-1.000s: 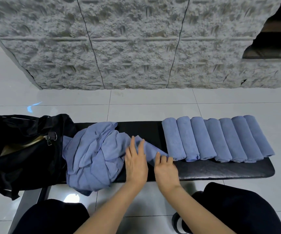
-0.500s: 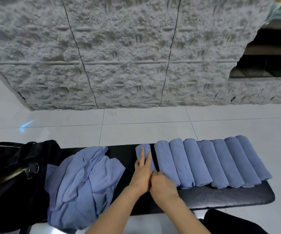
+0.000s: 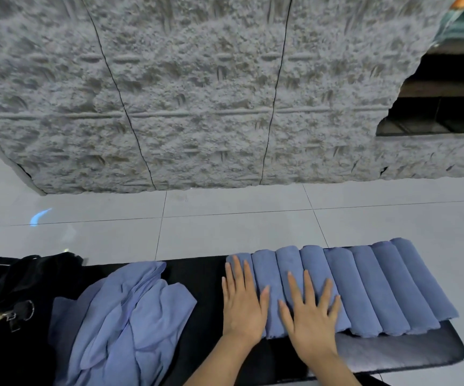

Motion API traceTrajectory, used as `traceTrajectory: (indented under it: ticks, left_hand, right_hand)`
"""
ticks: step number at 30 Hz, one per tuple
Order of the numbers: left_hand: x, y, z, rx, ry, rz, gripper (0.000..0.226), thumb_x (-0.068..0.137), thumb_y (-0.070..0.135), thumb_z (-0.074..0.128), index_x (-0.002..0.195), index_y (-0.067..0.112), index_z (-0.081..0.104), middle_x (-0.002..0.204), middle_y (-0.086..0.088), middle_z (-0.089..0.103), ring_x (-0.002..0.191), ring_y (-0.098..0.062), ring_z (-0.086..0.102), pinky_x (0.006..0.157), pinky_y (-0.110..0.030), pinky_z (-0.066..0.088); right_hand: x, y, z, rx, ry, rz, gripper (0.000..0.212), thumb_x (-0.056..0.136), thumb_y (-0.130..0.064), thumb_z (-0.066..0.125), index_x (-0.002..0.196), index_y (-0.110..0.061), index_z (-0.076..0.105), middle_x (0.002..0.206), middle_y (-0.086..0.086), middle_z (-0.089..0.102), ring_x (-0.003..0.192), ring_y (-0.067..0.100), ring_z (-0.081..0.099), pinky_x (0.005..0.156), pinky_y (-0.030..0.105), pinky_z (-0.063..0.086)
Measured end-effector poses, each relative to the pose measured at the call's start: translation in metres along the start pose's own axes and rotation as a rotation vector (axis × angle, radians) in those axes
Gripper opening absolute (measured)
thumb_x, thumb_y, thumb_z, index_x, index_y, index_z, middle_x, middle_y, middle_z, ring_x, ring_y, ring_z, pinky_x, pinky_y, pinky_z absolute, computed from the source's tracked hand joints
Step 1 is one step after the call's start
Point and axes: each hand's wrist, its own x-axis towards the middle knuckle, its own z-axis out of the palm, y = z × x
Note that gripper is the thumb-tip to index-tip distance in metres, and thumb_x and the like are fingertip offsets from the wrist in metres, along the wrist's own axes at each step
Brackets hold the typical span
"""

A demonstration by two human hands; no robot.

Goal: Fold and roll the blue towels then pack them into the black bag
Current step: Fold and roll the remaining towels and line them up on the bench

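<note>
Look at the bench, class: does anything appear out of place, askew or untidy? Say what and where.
Nothing is spilled or damaged. Only the crumpled heap of unrolled towels beside the black bag looks untidy. The rolled towels lie side by side in an even row, the left hand and right hand flat on its left end.

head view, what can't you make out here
Head view:
- bag: cut off by the left edge; its inside does not show.
- leftmost roll: mostly under the left hand.
- loose towels: bunched and cut by the bottom edge, so no count.
- next rolls: near ends under the right hand.
</note>
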Motion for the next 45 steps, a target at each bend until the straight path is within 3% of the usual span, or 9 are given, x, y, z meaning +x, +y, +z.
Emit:
traceTrajectory:
  ticks: [12,18,21,23,29,33,36,39,45]
  left_hand:
    - [0.007,-0.002,0.013,0.124,0.012,0.004,0.071,0.097,0.057,0.013,0.15,0.01,0.01,0.157,-0.013,0.011,0.144,-0.03,0.005,0.111,-0.04,0.005]
    - [-0.007,-0.002,-0.014,0.006,-0.12,0.016,0.098,0.059,0.074,-0.037,0.136,0.014,-0.034,0.146,-0.001,-0.042,0.138,-0.019,-0.031,0.116,-0.041,-0.013]
    - [-0.037,-0.005,-0.017,0.052,-0.064,0.02,0.075,0.092,0.056,0.023,0.147,0.005,0.016,0.152,-0.01,0.029,0.136,-0.018,0.037,0.107,-0.033,0.034]
    - [-0.052,-0.01,-0.007,0.076,0.013,0.081,0.077,0.062,0.03,0.082,0.127,0.005,0.051,0.122,-0.006,0.064,0.104,-0.016,0.066,0.081,-0.025,0.054]
    - [-0.06,-0.006,-0.002,0.199,-0.043,0.085,0.08,0.027,0.024,0.097,0.103,0.011,0.073,0.112,-0.005,0.069,0.098,-0.018,0.068,0.069,-0.033,0.059]
    - [-0.06,0.0,-0.033,0.139,-0.148,0.121,0.072,0.062,0.037,0.085,0.124,0.009,0.062,0.135,-0.003,0.055,0.119,-0.016,0.056,0.087,-0.034,0.053]
    - [-0.054,-0.01,-0.062,0.038,-0.225,0.175,0.07,0.089,0.053,0.017,0.145,0.013,0.033,0.154,0.0,0.027,0.14,-0.016,0.024,0.112,-0.029,0.023]
    - [-0.046,-0.042,-0.098,0.099,-0.001,0.195,0.042,0.093,0.033,0.046,0.132,0.019,0.053,0.142,0.003,0.047,0.132,-0.021,0.04,0.108,-0.033,0.03]
    - [-0.041,-0.165,-0.152,0.351,0.21,-0.268,0.024,0.061,0.014,0.081,0.082,0.016,0.069,0.082,-0.005,0.067,0.079,-0.031,0.062,0.063,-0.038,0.044]
  right_hand:
    - [0.001,-0.002,-0.002,0.039,-0.022,-0.005,0.064,0.093,-0.063,0.007,0.148,-0.032,0.019,0.147,0.01,0.04,0.137,0.046,0.019,0.107,0.059,0.01]
    - [0.004,-0.002,-0.007,0.015,-0.056,0.02,0.065,0.093,-0.063,0.008,0.146,-0.029,0.026,0.137,0.01,0.053,0.128,0.048,0.027,0.099,0.06,0.016]
    - [0.004,-0.002,-0.007,0.042,-0.079,0.004,0.065,0.094,-0.062,0.007,0.141,-0.028,0.035,0.133,0.011,0.056,0.126,0.049,0.029,0.096,0.061,0.018]
    - [0.006,-0.002,-0.002,0.051,-0.094,0.011,0.065,0.094,-0.062,0.007,0.141,-0.028,0.035,0.132,0.011,0.057,0.125,0.049,0.03,0.095,0.061,0.019]
    - [0.005,0.001,-0.014,-0.049,-0.123,-0.012,0.117,0.041,-0.071,-0.05,0.146,-0.033,-0.016,0.159,0.003,-0.001,0.14,0.047,-0.008,0.11,0.061,0.003]
    - [0.009,-0.001,-0.032,-0.089,-0.1,-0.014,0.117,0.055,-0.077,-0.038,0.15,-0.031,0.012,0.154,0.011,0.025,0.136,0.052,0.014,0.104,0.067,0.021]
    - [0.004,-0.013,-0.046,-0.086,-0.087,-0.057,0.089,0.081,-0.077,0.003,0.141,-0.022,0.039,0.145,0.014,0.042,0.13,0.052,0.027,0.094,0.07,0.036]
    - [-0.007,-0.041,-0.052,-0.04,0.11,-0.219,0.074,0.066,-0.045,0.078,0.128,-0.021,0.046,0.131,0.013,0.057,0.124,0.043,0.031,0.096,0.06,0.04]
    - [-0.04,-0.1,-0.048,0.019,0.16,-0.393,0.05,0.081,-0.042,0.052,0.128,-0.027,0.047,0.135,0.002,0.054,0.125,0.034,0.05,0.105,0.047,0.019]
